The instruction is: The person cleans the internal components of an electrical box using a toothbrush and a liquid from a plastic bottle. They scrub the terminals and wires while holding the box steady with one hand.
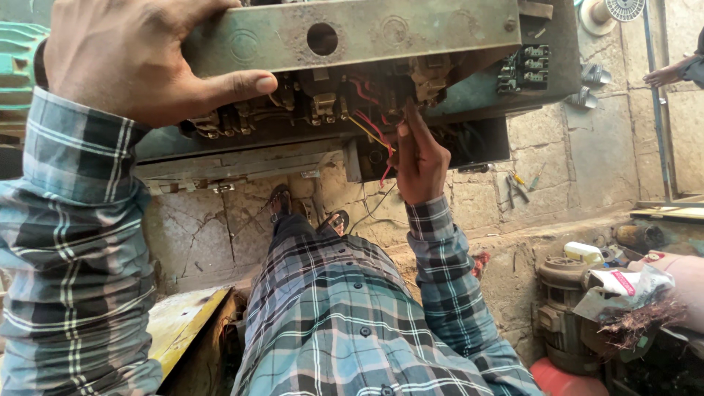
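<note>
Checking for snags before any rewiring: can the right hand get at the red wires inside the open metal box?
Probably yes: the right hand is already among the red wires, the metal box open underneath, and the left hand grips its edge well aside.

1. Shirt sleeve [73, 242]: blue, grey and black plaid.
2. Metal box [352, 33]: dull grey-green, rust-speckled.
3. Wires [370, 128]: red and yellow.
4. Board [180, 323]: yellow.
5. Floor [572, 158]: pale grey, cracked.

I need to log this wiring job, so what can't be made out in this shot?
- Head view: the left hand covers the metal box's upper left corner; its fingers run past the top edge.
- The right hand's fingertips sit among the wires, so its grip is unclear.
- The pliers on the floor are too small to detail.
</note>
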